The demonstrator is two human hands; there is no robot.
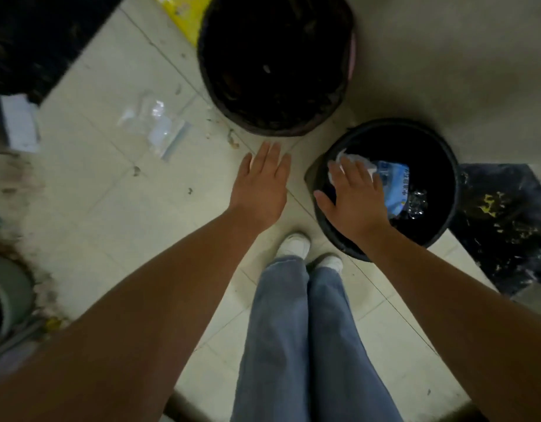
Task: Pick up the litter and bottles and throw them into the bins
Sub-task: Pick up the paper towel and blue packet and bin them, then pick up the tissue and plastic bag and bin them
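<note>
While both hands hovered palm-down:
Right hand (354,197): fingers spread, empty, above small black bin (446,166).
Water bottle (395,190): inside bin, long axis running near-to-far.
Left hand (261,184): flat, empty.
Clear plastic bag (155,124): on floor (111,208).

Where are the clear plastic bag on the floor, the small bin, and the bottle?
clear plastic bag (156,127), head view, its crumpled middle
small bin (453,190), head view, right rim
bottle (395,185), head view, blue label

Dim indoor light, motion blur, wide-angle bending at edges
</note>
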